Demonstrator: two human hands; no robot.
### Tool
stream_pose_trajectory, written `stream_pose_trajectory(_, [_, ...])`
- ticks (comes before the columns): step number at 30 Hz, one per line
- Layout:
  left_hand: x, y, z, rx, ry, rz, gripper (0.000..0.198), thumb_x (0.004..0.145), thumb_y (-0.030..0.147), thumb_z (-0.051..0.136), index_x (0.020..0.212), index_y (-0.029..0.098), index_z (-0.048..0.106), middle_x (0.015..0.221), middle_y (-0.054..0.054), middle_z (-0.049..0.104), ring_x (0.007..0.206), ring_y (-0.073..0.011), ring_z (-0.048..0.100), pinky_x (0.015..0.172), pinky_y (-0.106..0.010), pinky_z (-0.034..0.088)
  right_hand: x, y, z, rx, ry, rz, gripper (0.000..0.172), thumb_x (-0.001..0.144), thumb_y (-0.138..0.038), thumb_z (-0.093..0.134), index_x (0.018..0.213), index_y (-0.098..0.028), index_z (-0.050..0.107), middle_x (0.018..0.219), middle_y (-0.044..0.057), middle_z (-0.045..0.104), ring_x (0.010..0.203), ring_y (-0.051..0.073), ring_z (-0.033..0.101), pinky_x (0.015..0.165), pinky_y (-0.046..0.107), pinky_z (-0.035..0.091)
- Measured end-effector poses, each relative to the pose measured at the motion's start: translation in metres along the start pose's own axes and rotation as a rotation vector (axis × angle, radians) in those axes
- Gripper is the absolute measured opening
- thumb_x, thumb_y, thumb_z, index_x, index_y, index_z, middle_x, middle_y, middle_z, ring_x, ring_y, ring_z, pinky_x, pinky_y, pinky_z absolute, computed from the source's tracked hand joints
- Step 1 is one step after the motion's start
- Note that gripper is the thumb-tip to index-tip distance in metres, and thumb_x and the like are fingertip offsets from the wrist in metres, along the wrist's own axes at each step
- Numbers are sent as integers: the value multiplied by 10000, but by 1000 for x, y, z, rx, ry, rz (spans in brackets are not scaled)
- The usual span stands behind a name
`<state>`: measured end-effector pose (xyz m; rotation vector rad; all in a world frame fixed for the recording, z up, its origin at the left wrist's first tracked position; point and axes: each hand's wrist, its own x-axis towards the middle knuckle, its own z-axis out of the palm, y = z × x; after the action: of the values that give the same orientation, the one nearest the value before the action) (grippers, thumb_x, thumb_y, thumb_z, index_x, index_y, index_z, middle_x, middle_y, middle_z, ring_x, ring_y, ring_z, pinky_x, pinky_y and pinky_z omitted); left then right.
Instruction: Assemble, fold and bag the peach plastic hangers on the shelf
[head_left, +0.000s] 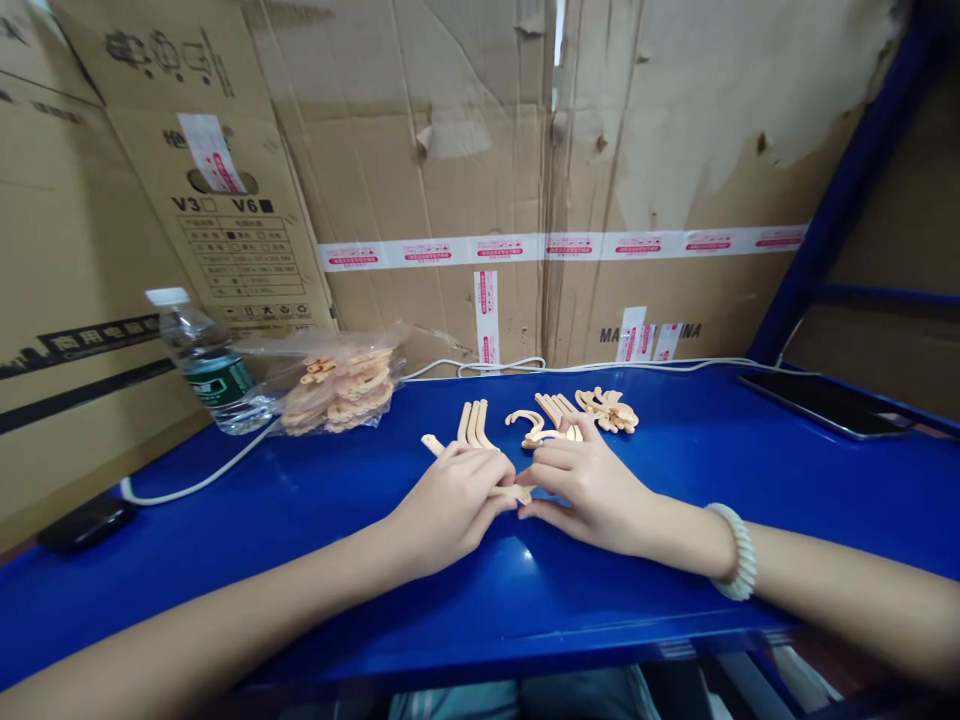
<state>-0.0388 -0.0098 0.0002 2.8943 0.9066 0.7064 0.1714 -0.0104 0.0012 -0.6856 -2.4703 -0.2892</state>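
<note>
My left hand (454, 500) is closed on a pale, wood-coloured piece (516, 493) with a forked-looking end, held just above the blue table (360, 560). The fingertips of my right hand (600, 488) are pinched together at the right end of that piece; whether they grip a second part is hidden. Just beyond my left hand lie several bent sticks (472, 422) in a row, with another stick end (432, 444) to their left. A hook-shaped piece (525, 418) and more straight sticks (555, 405) rest behind my right hand.
A heap of small curved pieces (609, 408) lies farther back. To the left are a clear bag (341, 385) of similar pieces, a water bottle (214, 370) and a black device (88, 522). A phone (825, 403) sits at right. A white cable (637, 365) runs along the cardboard (420, 190).
</note>
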Motion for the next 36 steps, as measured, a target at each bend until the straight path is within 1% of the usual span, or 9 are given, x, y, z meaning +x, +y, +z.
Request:
stream_pose_trajectory(5, [0,1,3,98,-49,43,141,902,156,397,806,185,496,767,-31,615,728,-193,571,736,-333,404,-5,0,2,96,-33,42,236,900,-376,543,876,-174,664,714,17,631,699,161,557,856,395,260])
stream_pose_trajectory(12, [-4,4,3,158,73,162,199,844,81,386,731,185,512,668,-22,606,635,-170,554,668,-318,384,-8,-6,-1,279,-30,85,188,884,-327,573,902,-186,696,627,-18,575,593,120,497,786,346,317])
stream_pose_trajectory(16, [-4,-2,-9,192,160,281,243,883,52,367,771,180,541,715,-22,630,670,-153,557,726,-313,389,-7,-2,-3,363,48,177,182,876,-328,592,883,-180,697,605,-20,570,580,119,495,705,312,351])
stream_pose_trajectory(18, [-3,-11,-19,139,169,275,184,921,102,409,833,176,552,779,-26,651,725,-148,574,787,-307,400,-6,3,-5,352,108,176,165,867,-317,608,908,-177,683,665,2,609,664,144,537,746,328,367])
stream_pose_trajectory(20, [-1,-23,-29,115,136,237,119,933,139,443,926,173,557,845,-33,657,786,-156,578,821,-309,405,-4,8,-9,336,152,187,146,872,-309,605,910,-183,667,732,18,638,747,166,556,817,360,367])
stream_pose_trajectory(22, [0,-38,-35,135,56,160,159,935,134,433,1026,177,556,924,-46,648,855,-175,566,860,-338,400,-1,14,-13,327,178,234,148,897,-307,569,905,-188,657,799,37,654,807,182,554,832,371,378])
stream_pose_trajectory(27, [-1,-66,-32,98,-72,59,159,938,150,427,958,173,583,957,-63,602,964,-205,519,871,-357,410,0,33,-14,280,160,317,207,934,-323,505,887,-194,658,911,59,657,887,201,549,833,380,412])
stream_pose_trajectory(31, [-2,-70,-24,50,-120,65,162,939,163,424,919,174,585,929,-64,581,924,-204,510,832,-344,423,-3,50,-5,254,149,329,189,922,-321,527,940,-191,662,989,81,647,961,216,547,867,404,426])
stream_pose_trajectory(36, [-3,-60,-25,0,-101,53,138,885,125,456,939,182,570,972,-63,582,952,-206,513,862,-347,426,2,57,5,172,91,289,140,906,-261,553,951,-193,667,999,88,645,981,222,556,862,417,435])
